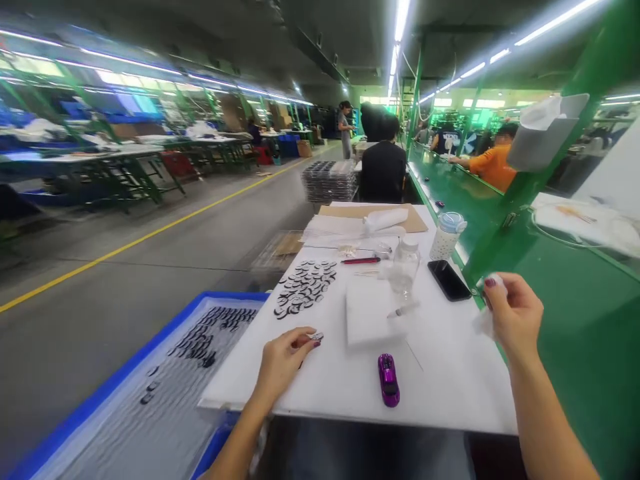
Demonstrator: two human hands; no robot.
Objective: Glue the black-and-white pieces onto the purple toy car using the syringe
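Over the near left of the white table (350, 393), my left hand (285, 360) pinches a small dark-and-silver curved part (316, 337) between thumb and fingertips. Raised at the table's right edge, my right hand (517, 310) is closed on a crumpled white tissue (485, 321). Many similar curved parts (306, 287) lie in a loose group beyond my left hand. A purple toy car (389, 380) rests near the front edge, between my hands. Right of the group is a white pad (367, 313) with a syringe (403, 310) lying across it.
A clear bottle (406, 263), a phone (450, 280), a lidded cup (447, 237) and a red pen (361, 261) occupy the table's far half. At left, a blue-rimmed tray (165, 333) holds more dark parts. A green conveyor (565, 373) runs along the right; people sit ahead.
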